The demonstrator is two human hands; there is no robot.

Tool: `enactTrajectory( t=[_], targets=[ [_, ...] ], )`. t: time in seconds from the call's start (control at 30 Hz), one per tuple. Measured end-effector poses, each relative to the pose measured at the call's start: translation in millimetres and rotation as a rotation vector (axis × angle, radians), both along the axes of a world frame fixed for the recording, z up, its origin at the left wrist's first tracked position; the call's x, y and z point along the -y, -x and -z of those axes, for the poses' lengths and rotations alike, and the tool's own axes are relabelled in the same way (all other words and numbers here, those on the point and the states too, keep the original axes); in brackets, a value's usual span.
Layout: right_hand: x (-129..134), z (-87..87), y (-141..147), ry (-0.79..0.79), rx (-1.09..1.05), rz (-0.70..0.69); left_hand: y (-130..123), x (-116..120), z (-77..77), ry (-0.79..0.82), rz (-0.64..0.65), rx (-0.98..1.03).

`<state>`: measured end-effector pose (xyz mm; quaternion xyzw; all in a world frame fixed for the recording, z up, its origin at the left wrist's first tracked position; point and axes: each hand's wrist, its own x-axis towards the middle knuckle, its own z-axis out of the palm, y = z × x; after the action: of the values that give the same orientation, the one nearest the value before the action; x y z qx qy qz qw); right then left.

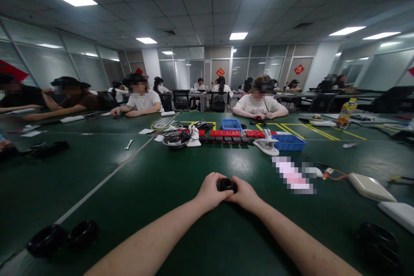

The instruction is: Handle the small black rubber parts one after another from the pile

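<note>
A small black ring [228, 184], thick-walled like a little rubber tyre, is held between both hands over the green table [181, 172]. My left hand [211, 190] closes on its left side, with the thumb along the near edge. On the right side my right hand [246, 194] grips it, its fingers partly hidden behind and below. The ring's round opening faces up towards me. More black rings lie at the near left, one larger ring [47, 239] beside another ring [83, 233]. At the near right corner are two dark rings [378, 241], close together and blurred.
Across the table's middle stand a bowl of cables [176, 140], a white clamp [267, 143], red switch-like blocks [226, 133] and a blue bin [289, 142]. A wrench [129, 145] lies left, a white box [371, 187] right. Co-workers sit around the far side.
</note>
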<state>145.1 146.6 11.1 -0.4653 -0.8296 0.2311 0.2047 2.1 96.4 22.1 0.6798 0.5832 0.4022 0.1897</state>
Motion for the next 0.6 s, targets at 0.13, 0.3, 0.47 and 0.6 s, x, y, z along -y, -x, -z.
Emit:
enactTrajectory(
  t=[0.13,0.3,0.47,0.6],
  targets=[
    [4,0.2,8,-0.077,0.121,0.095,-5,-1,1.7,-0.015,-0.104,-0.008],
    [13,-1.6,19,-0.237,0.272,0.180,-4,-6,6.1,-0.031,-0.185,-0.035],
    [13,-5.9,9,-0.192,0.207,0.055,7,-9,5.7,-0.013,-0.067,-0.034],
    [3,-9.1,-7,-0.051,0.034,-0.193,18,-10,0.9,0.040,0.128,0.011]
  ],
)
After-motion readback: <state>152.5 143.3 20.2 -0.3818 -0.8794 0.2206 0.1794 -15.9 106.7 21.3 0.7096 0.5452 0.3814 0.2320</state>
